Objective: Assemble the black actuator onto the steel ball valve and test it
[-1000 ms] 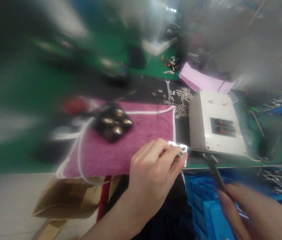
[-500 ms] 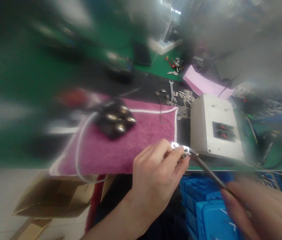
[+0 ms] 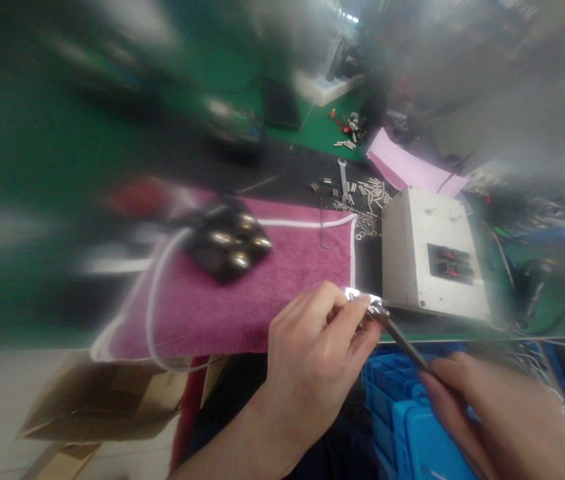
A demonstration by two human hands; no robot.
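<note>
So the pliers (image 3: 402, 340) run on a diagonal, long axis going from the lower right of the frame up toward the middle, tip pointing up-left. They look dark and slim, with a narrow nose. The right hand (image 3: 492, 420) has its grip wrapped around the handles at the lower right, and the handles are pretty much buried under the fingers, plus the hand is cut off by the bottom edge.

The tip meets a small shiny metal part (image 3: 362, 298) pinched in the left hand (image 3: 312, 347), thumb and forefinger closed tight on it, just right of centre. That part is blown out by glare, so its shape is hard to read; it might be a little clip or bracket.

Both hands sit right at the front edge of the surface (image 3: 537, 320), over a blue crate (image 3: 412, 427). Just above them is a white box (image 3: 429, 250), and to its left a pink towel (image 3: 262, 293) with a black part (image 3: 227, 243) on it. The whole left side and top of the frame are smeared with blur.
</note>
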